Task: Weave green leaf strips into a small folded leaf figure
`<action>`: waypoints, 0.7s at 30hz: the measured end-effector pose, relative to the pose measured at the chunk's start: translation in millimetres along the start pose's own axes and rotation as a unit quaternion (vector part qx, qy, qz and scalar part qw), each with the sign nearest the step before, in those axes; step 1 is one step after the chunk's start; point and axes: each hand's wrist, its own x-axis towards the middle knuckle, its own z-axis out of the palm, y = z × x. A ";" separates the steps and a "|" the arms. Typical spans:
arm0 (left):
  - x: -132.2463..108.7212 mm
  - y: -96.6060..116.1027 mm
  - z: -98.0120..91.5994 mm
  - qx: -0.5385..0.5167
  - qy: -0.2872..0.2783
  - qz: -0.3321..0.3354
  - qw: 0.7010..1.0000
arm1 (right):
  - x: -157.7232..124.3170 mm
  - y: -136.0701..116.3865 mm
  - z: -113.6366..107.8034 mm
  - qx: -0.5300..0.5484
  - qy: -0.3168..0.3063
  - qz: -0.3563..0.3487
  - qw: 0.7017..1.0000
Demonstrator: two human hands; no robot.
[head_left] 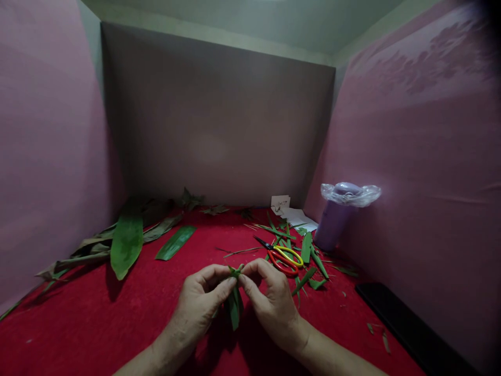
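Note:
A bundle of folded green leaf strips (234, 309) hangs between my hands above the red cloth, its small knotted top at my fingertips. My left hand (201, 300) pinches that top from the left with thumb and forefinger. From the right, my right hand (274, 303) pinches the same top, its thumb and forefinger close to the left ones. Scissors with one red and one yellow handle (287, 260) lie beyond my right hand, among cut green strips (306, 247).
Large green leaves (127, 245) and dry ones lie at the left on the red cloth (148, 308). A shorter leaf piece (176, 243) is beside them. White papers (299, 218) and a purple container with plastic over its top (332, 224) stand back right. A black flat object (407, 324) lies at right.

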 end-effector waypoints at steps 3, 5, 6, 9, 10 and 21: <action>0.0 -0.1 0.8 -0.015 -0.010 -0.019 1.000 | 0.6 -0.3 -0.9 0.009 -0.005 0.012 1.000; 0.1 -0.7 0.8 -0.014 -0.009 -0.021 1.000 | 1.2 -0.2 -1.2 0.010 -0.002 0.015 1.000; 0.2 -1.1 0.8 -0.011 -0.007 -0.020 1.000 | 1.7 -0.1 -1.2 0.008 0.000 0.015 1.000; 0.3 -1.2 0.9 -0.004 0.000 -0.017 1.000 | 2.6 0.5 -1.0 -0.003 0.004 0.013 1.000; 0.3 -0.8 1.1 -0.001 0.002 -0.017 1.000 | 2.7 0.8 -0.9 -0.005 0.005 0.013 1.000; -1.2 -0.1 0.2 0.031 -0.004 -0.025 0.999 | 0.0 1.4 0.5 0.010 -0.005 0.009 1.000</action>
